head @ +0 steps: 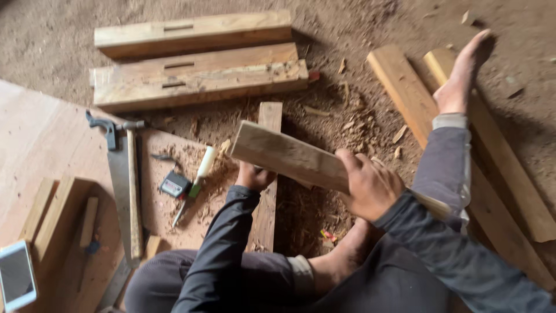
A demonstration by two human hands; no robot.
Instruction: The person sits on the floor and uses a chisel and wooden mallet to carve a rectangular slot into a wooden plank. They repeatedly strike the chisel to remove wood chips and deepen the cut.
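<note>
Both hands, left (253, 177) and right (369, 185), grip wooden board (286, 155) between them.

A handsaw (123, 179), hammer (133, 191), chisel (197, 179), tape measure (174, 185) and phone (16, 276) lie on plywood (40, 139).

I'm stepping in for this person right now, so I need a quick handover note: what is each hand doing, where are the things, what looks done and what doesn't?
Left hand: grips the wooden board from below, near its far end.
Right hand: clamped over the board's top edge at the near end. The board is held tilted, off the ground.
Around: hand saw and hammer lie left on the plywood sheet, with a chisel and tape measure. Three beams ahead already have slots cut.
The held board shows no slot on its visible face.
</note>
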